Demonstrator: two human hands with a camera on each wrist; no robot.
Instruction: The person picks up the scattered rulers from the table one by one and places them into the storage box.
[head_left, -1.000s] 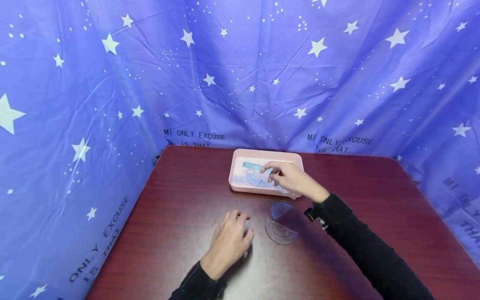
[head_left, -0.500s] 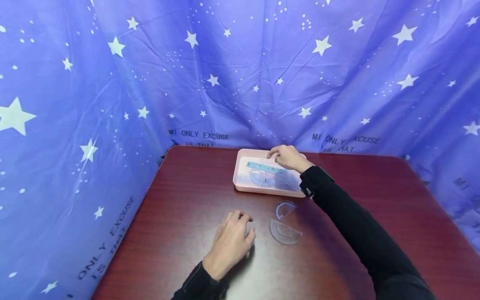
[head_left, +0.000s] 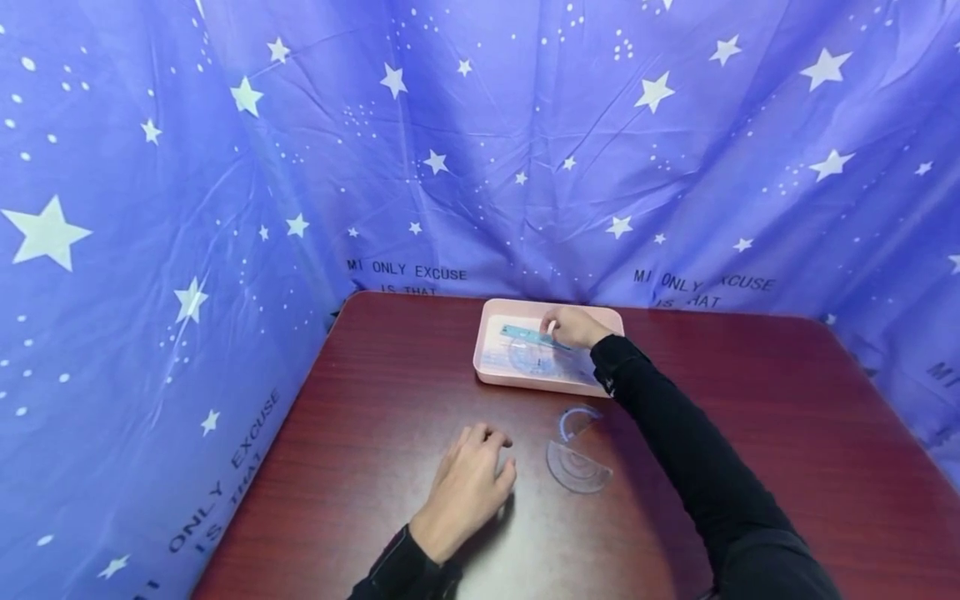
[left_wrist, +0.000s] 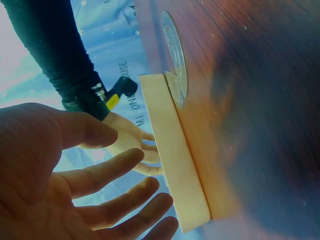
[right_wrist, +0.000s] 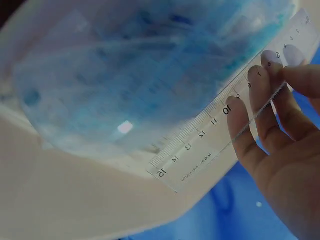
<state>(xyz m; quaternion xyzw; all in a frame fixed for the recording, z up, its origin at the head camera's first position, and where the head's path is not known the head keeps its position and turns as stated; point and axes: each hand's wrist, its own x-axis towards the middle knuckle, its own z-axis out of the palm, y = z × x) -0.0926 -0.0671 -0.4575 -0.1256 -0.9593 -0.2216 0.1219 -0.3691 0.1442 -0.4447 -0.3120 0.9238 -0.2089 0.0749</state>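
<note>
My right hand (head_left: 573, 327) reaches over the right part of a pink tray (head_left: 536, 383). In the right wrist view it pinches a clear ruler (right_wrist: 195, 137) between thumb and fingers, the fingers showing through the plastic. A light-blue ruler (head_left: 517, 333) and other clear bluish pieces lie in the tray, partly hidden by the hand. My left hand (head_left: 468, 479) hovers over the table front with loosely bent fingers and holds nothing. To its right lie a blue-tinted protractor (head_left: 566, 423) and a clear protractor (head_left: 577, 468).
The dark red wooden table (head_left: 360, 400) carries the tray close to its far edge. A blue star-patterned curtain (head_left: 480, 167) hangs behind and along the sides. My right sleeve (head_left: 690, 450) stretches across the right side of the table.
My right hand has moved from over the tray's middle to its back right, then dipped slightly. The left hand stays nearly still, and the head view has shifted a little.
</note>
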